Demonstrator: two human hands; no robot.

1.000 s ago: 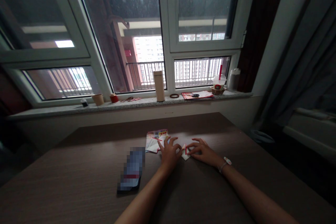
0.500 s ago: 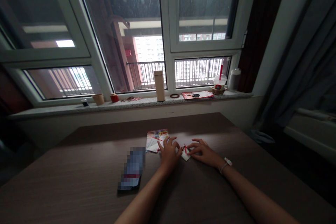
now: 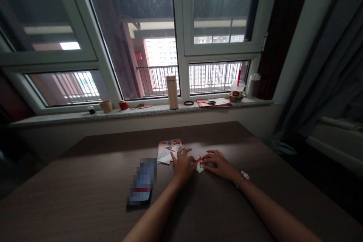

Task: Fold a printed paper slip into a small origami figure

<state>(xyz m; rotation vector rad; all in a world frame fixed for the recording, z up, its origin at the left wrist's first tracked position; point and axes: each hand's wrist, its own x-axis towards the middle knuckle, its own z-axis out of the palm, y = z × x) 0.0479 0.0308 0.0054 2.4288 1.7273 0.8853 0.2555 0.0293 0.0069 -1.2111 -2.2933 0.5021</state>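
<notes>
A small folded piece of white paper with red marks [image 3: 200,168] lies on the table between my hands. My left hand [image 3: 184,164] pinches its left edge with thumb and index finger, the other fingers raised. From the other side my right hand [image 3: 219,164] holds the paper at its right edge with bent fingertips, a band round the wrist. Fingers cover part of the paper, so its full shape is hidden. Just behind my left hand lie printed paper sheets [image 3: 164,155], white on one part and colourful along the top.
A phone [image 3: 143,183] with a blurred screen lies left of my left forearm on the brown table [image 3: 85,181]. On the windowsill behind stand a beige flask [image 3: 172,92], a paper cup [image 3: 106,106], a drink cup with a red straw [image 3: 236,89], and scissors [image 3: 210,102] on red-edged papers.
My right fingertips have moved slightly left, closer to my left fingers. The folded paper has shifted a little and shows less between them. The phone and sheets stay put.
</notes>
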